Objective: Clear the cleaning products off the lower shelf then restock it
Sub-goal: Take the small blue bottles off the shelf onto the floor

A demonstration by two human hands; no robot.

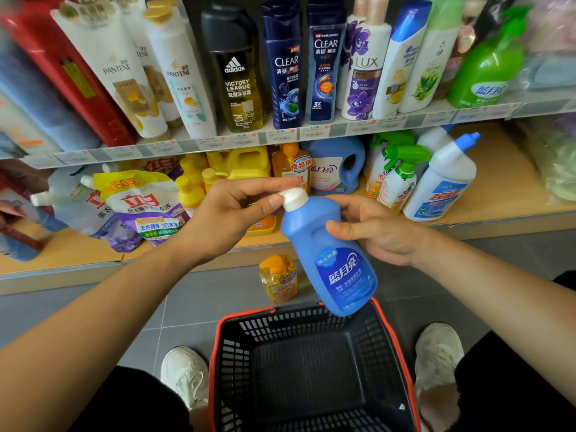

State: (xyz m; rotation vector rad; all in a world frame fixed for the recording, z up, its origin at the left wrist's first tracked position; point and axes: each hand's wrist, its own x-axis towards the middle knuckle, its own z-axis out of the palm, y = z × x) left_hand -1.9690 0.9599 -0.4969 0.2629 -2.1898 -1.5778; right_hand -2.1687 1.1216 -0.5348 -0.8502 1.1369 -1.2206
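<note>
Closest to the camera, two pale shoes (pixel 184 375) stood on the grey floor on both sides of a black basket (pixel 249 335) with a red rim. Just behind the basket, a small yellow bottle (pixel 277 279) stood on the floor. Above the far rim of the basket, both hands held a blue detergent bottle (pixel 330 257) in the air, tilted, with its top leaning to the left. The left hand (pixel 224 213) pinched the white cap (pixel 294 199) between thumb and fingers. The right hand (pixel 374 232) gripped the body, thumb on the front and fingers curled behind.

Farther away, the lower shelf (pixel 498 182) carried refill pouches (pixel 140 207), yellow jugs (pixel 240 162), a blue jug (pixel 336 166), green spray bottles (pixel 399 179) and a white bottle with a blue cap (pixel 442 182). On the upper shelf, shampoo bottles (pixel 283 67) stood in a row.
</note>
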